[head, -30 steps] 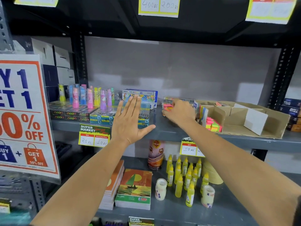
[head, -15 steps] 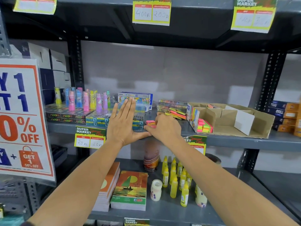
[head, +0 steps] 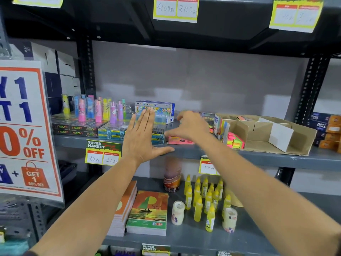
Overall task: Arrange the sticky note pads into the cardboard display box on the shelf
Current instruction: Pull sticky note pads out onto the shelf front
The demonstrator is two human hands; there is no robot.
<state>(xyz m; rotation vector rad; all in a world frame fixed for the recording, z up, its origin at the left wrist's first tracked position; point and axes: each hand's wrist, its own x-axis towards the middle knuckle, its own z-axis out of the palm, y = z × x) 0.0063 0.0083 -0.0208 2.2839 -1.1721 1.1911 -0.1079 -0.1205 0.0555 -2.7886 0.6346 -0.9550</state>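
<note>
- Sticky note pad, pink, lies flat on the shelf, beside the cardboard display box.
- Right hand arches over it, grip wide.
- Left hand flat, fingers spread, holding nothing.

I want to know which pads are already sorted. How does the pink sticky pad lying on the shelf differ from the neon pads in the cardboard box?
The pink sticky pad lies flat on the bare shelf, just below the right hand; the neon pads sit inside the cardboard box, in its left compartment. The pink pad is alone; the neon pads are packed together. It looks plain pink; they mix pink, yellow, green and orange. Both rest on the same shelf level.
</note>
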